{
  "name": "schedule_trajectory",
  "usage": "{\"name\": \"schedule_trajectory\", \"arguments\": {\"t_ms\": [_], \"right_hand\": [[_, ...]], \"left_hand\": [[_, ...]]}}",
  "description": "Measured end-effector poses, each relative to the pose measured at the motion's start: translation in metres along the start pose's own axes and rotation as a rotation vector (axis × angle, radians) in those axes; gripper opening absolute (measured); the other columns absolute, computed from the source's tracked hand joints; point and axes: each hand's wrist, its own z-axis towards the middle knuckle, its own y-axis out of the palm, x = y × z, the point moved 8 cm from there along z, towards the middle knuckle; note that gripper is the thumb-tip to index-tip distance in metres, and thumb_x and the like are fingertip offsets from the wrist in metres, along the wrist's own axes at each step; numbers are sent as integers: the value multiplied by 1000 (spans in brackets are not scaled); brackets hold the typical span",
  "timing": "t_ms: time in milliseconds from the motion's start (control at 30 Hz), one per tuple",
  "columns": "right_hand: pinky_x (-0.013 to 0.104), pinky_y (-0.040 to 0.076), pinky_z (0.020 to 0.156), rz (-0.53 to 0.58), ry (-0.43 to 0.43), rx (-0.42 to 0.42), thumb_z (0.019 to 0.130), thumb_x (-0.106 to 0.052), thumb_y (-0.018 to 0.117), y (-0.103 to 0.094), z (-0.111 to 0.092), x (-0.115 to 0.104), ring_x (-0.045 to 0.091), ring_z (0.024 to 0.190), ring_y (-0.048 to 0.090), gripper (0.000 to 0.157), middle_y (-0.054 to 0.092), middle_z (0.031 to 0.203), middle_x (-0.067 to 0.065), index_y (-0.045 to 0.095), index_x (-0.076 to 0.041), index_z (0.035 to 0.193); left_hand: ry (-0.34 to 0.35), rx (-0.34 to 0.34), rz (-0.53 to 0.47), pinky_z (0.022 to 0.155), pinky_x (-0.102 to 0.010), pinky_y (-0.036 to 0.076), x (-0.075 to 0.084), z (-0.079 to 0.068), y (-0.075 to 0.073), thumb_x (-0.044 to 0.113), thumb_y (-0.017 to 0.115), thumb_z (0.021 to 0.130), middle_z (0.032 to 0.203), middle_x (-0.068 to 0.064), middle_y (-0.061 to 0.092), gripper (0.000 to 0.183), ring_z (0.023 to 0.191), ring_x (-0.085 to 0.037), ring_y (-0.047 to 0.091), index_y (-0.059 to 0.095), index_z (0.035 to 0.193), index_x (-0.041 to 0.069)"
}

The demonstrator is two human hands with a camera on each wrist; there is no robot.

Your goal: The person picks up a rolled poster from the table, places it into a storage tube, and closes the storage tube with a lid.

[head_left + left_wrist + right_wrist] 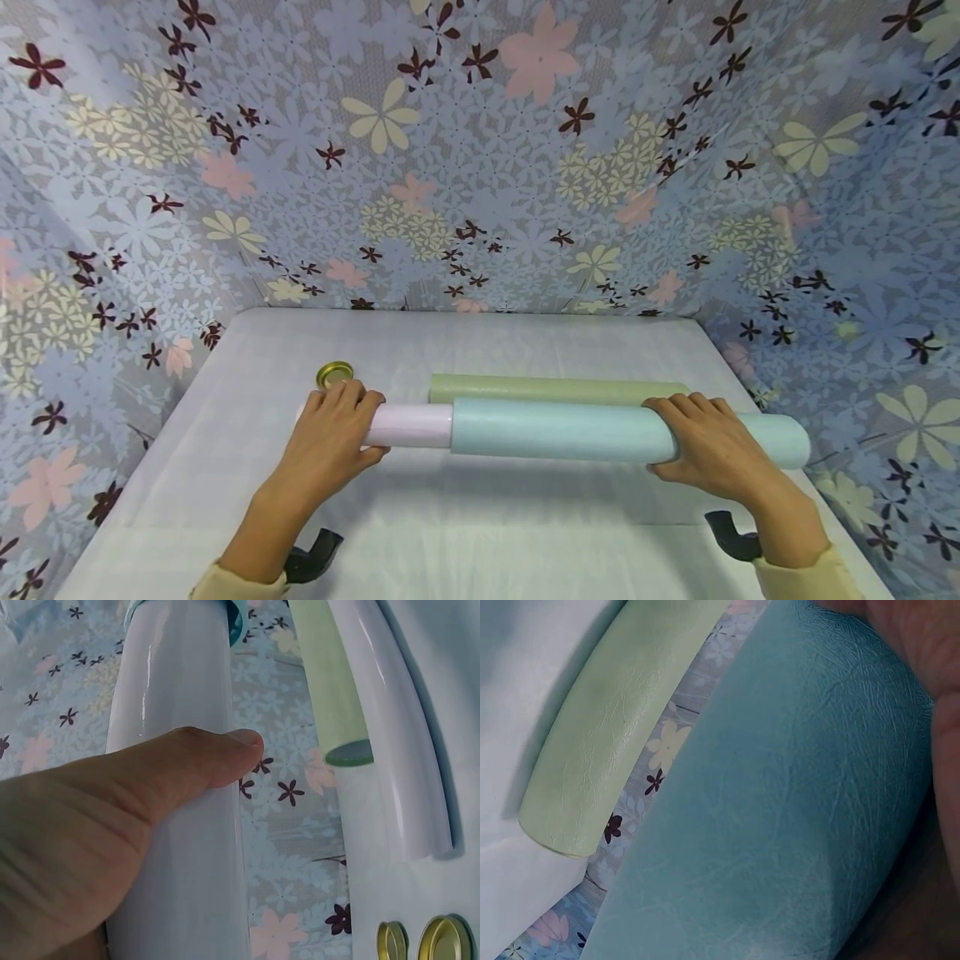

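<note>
My left hand (330, 437) grips a pale lilac tube (414, 426), its thumb lying across the smooth side in the left wrist view. The tube's right end sits inside the mouth of a wider light blue tube (555, 430). My right hand (708, 450) holds the blue tube near its right end, fingers over the top and thumb below. Both tubes are level, held over the white table. In the right wrist view, the blue surface (735, 802) looks finely wrinkled. How far the lilac tube reaches inside is hidden.
Behind the blue tube lies a light green tube (555, 387) on the white table (480, 342). Beside it, the left wrist view shows another whitish tube (409, 750). Gold lids (444, 941) lie at the left. Flowered cloth (480, 167) hangs around the table.
</note>
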Motion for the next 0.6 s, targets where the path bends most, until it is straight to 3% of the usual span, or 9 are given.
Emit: {"name": "schedule_trajectory", "arguments": {"t_ms": [600], "right_hand": [[54, 42, 87, -4, -8, 25, 55, -46, 86, 2, 6, -11, 31, 105, 55, 80, 63, 111, 8, 55, -15, 122]], "left_hand": [[14, 20, -11, 85, -43, 42, 19, 6, 8, 38, 86, 62, 99, -5, 58, 59, 97, -24, 52, 59, 108, 14]]}}
